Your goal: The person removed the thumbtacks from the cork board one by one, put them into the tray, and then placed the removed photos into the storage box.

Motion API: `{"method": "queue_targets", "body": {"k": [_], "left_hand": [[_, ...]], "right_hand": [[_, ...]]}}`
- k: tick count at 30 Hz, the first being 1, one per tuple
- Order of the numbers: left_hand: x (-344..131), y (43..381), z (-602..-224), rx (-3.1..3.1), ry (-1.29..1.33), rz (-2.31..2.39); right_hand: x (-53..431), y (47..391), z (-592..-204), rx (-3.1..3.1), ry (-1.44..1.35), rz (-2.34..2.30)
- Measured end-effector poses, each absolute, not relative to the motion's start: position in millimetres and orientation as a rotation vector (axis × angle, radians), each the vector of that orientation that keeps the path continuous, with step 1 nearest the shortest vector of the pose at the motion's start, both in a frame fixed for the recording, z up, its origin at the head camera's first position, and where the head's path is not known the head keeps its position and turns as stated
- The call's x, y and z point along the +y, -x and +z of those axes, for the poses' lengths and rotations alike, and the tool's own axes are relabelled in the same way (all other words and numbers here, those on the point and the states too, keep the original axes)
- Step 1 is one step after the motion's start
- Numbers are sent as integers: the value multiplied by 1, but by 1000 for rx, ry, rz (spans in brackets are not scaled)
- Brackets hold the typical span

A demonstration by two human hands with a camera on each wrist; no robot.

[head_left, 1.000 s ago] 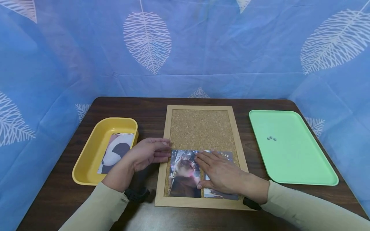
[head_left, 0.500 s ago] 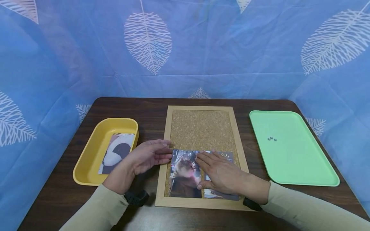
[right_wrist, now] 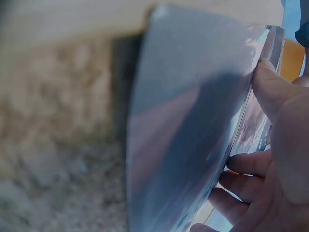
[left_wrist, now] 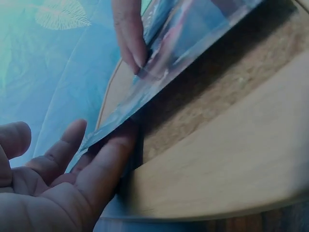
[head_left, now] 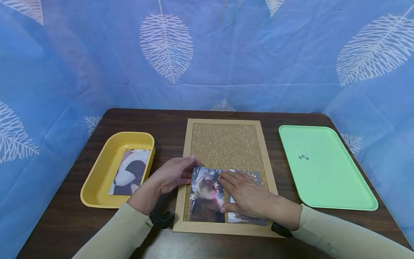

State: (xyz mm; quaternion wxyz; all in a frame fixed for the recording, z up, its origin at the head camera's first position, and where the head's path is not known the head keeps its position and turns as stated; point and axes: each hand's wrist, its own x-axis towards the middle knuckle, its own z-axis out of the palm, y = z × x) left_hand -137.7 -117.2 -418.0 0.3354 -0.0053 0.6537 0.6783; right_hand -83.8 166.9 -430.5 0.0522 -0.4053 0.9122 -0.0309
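A wood-framed corkboard (head_left: 226, 144) lies in the middle of the table, with two photo prints side by side on its near half. My left hand (head_left: 171, 174) is at the upper left corner of the left photo (head_left: 205, 205). In the left wrist view its fingertips reach under the raised edge of that photo (left_wrist: 193, 43), while the thumb stands apart. My right hand (head_left: 245, 196) lies flat over the right photo (head_left: 253, 175), covering most of it, fingertips touching the left photo's inner edge. In the right wrist view the right photo (right_wrist: 188, 121) bows above the cork.
A yellow tray (head_left: 93, 180) at the left holds another photo (head_left: 127, 172). On the right, a green tray (head_left: 336, 180) bears a few small grey pieces (head_left: 303, 157), too small to identify. Blue cloth (head_left: 245, 54) hangs behind the dark wooden table (head_left: 161, 126).
My left hand has moved right, from the board's left frame strip to the left photo's upper corner. The right hand stays in place over the right photo.
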Motion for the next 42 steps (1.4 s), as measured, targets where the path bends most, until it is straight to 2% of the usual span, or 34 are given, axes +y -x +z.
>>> {"method": "queue_targets", "body": {"k": [42], "left_hand": [[-113,114,-440,2021,-140,1597]], "right_hand": [[166,85,-431,2786,1233,-109]]}}
